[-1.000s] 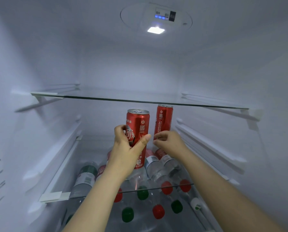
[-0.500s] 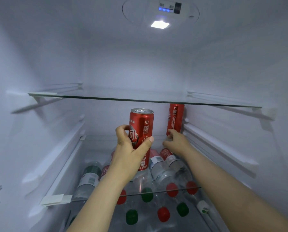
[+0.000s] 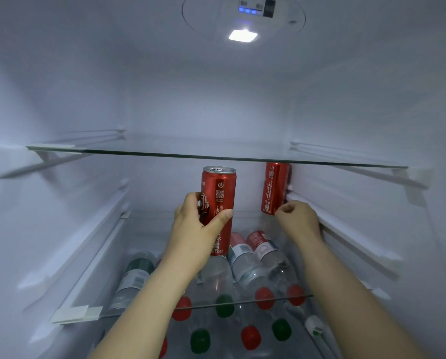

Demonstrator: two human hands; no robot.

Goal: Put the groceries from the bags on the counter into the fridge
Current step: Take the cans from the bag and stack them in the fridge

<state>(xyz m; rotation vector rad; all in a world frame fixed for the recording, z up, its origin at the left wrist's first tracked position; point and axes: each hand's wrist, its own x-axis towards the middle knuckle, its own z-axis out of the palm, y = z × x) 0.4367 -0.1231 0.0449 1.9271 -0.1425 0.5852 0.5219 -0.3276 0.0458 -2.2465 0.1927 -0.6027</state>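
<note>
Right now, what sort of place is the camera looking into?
Inside a fridge: a ceiling lamp, a glass shelf, water bottles lying below, and a red soda can in the left hand.

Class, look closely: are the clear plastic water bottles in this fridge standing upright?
No: the clear plastic water bottles lie on their sides, their capped ends pointing towards the camera.

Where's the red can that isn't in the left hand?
Head view: the second can stands upright at the back right, against the right wall, under the upper glass shelf, beside the right hand.
</note>
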